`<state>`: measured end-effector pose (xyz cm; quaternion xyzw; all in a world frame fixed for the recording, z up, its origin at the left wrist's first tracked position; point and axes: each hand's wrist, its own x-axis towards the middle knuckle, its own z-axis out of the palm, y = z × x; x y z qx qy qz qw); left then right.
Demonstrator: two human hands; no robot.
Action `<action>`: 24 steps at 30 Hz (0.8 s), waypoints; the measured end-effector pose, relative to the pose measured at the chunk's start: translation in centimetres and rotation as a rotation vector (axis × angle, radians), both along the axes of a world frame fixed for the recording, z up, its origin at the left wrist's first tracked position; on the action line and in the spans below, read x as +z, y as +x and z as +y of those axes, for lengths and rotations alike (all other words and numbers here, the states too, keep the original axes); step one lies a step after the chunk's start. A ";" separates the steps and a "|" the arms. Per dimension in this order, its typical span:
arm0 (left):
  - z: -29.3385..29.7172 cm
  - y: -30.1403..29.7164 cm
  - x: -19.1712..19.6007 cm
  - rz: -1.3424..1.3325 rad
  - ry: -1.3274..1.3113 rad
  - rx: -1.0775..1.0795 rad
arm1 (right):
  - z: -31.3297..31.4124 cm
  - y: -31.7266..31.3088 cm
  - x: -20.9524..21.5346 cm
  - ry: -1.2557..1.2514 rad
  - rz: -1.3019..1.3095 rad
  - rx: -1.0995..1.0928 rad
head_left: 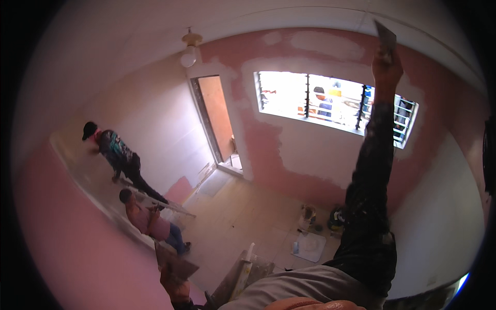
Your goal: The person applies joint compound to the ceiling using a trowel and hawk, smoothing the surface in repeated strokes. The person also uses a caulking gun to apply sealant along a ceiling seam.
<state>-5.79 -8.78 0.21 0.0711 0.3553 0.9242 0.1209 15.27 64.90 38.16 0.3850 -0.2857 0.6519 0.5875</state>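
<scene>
My right arm reaches up at the right, in a dark, spattered sleeve. My right hand (387,72) is closed around a putty knife (386,37), whose flat blade points up near the ceiling (310,18). A thin line runs across the ceiling there; I cannot tell whether the blade touches it. Low at the left, my left hand (174,287) grips a second, wide scraper (177,262) with a dark metal blade. Its edge is angled away from me, beside the pink wall. Between my body and the floor lies a worn board (235,279) with a pale stick on it.
Two co-workers are at the left: one in dark clothes (121,152) at the wall, one in a pink shirt (147,219) by a ladder (178,207). Buckets (307,217) and a white board (309,246) stand on the floor. A lamp (189,56) hangs near the doorway (216,119).
</scene>
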 end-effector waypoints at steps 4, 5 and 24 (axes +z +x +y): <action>4.8 0.2 3.8 0.069 -0.118 -0.194 | -16.4 -6.6 -8.8 -0.004 -0.452 -0.114; 7.0 -1.2 4.2 0.056 -0.025 -0.278 | -17.5 -6.4 -12.4 0.151 -0.673 -0.390; 12.3 -0.2 17.2 0.579 -0.145 -0.039 | -34.3 -10.3 -19.3 0.612 -1.032 -0.429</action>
